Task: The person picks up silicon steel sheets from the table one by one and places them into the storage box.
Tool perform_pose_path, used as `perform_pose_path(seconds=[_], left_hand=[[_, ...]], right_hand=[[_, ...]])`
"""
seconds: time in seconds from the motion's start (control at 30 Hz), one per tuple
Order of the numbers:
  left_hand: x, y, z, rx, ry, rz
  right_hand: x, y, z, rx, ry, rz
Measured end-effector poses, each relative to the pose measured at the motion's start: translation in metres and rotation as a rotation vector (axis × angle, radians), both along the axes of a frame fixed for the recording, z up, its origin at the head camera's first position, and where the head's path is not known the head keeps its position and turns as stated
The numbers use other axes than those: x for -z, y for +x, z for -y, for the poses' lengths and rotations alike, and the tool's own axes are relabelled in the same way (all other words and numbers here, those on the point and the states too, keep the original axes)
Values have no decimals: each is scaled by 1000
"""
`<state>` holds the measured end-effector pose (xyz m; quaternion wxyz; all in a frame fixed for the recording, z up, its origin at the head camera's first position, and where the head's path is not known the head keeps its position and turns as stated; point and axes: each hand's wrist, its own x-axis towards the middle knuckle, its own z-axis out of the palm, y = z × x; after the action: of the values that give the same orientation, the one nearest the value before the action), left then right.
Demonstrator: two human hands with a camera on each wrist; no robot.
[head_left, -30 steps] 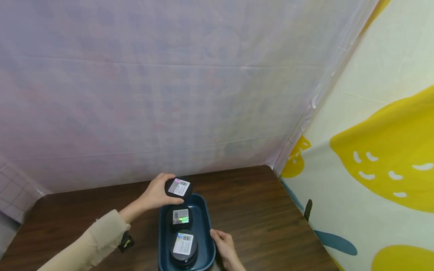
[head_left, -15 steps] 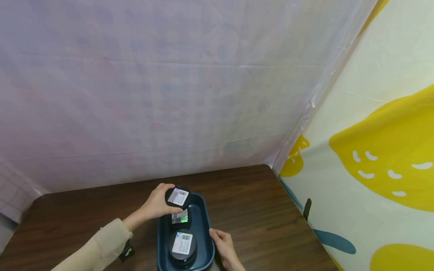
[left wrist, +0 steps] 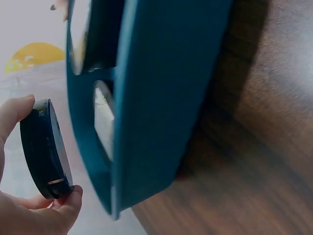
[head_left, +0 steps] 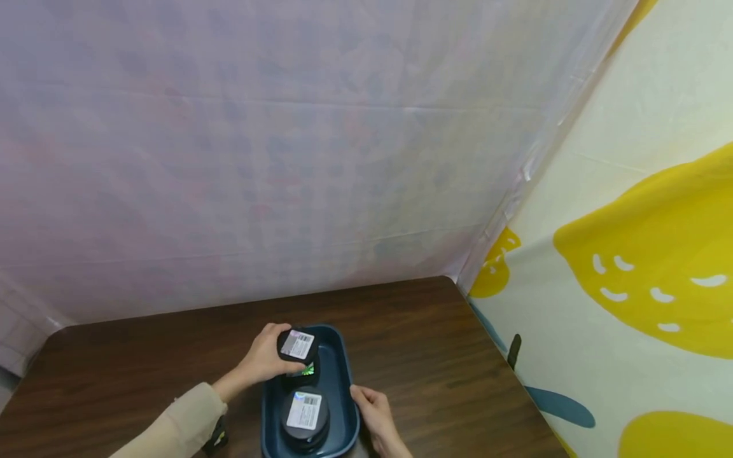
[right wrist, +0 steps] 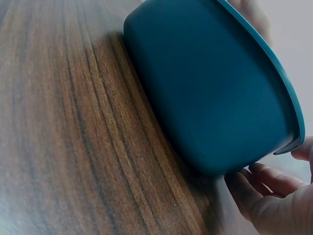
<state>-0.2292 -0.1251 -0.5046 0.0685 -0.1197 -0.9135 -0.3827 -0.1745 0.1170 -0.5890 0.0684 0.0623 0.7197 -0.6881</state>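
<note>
My left hand [head_left: 265, 357] holds a flat round black container [head_left: 298, 345] with a barcode label by its edges, thumb on one side and fingertips on the other. In the left wrist view this black container [left wrist: 40, 149] is apart from the blue tray [left wrist: 156, 117]. It hangs over the tray's far end and partly covers another labelled black container [head_left: 306, 380] inside. Nearer me in the tray [head_left: 338, 413] sits a round black container [head_left: 305, 413], apparently stacked on another. My right hand [head_left: 378, 416] grips the tray's near right corner, thumb by the rim and fingers under the outer wall.
The dark wooden table [head_left: 435, 369] spreads to both sides of the tray. Behind it hangs a pale curtain [head_left: 286, 191], and a lemon-patterned sheet [head_left: 572, 318] runs along the right. A small dark item [head_left: 216, 439] is visible beside the left sleeve [head_left: 177, 423].
My left hand has brought the black container nearer, from beyond the tray's far rim to over its far end, covering more of the one beneath. The right hand stays at the tray.
</note>
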Motion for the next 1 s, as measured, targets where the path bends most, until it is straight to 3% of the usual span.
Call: perform_pose_path(seconds=[0.37,0.57,0.7,1.0], left_hand=[[20,1,-3,-9,2,35],[26,-1,-5,-7,3,32],[29,-2,-5,-3,4,25],[30,-1,-5,2,13,28]], right_hand=[[0,0,4,3,-45,8],[-10,3,5,10,-43,15],[0,-2,4,16,-40,22],[1,-3,4,20,-31,28]])
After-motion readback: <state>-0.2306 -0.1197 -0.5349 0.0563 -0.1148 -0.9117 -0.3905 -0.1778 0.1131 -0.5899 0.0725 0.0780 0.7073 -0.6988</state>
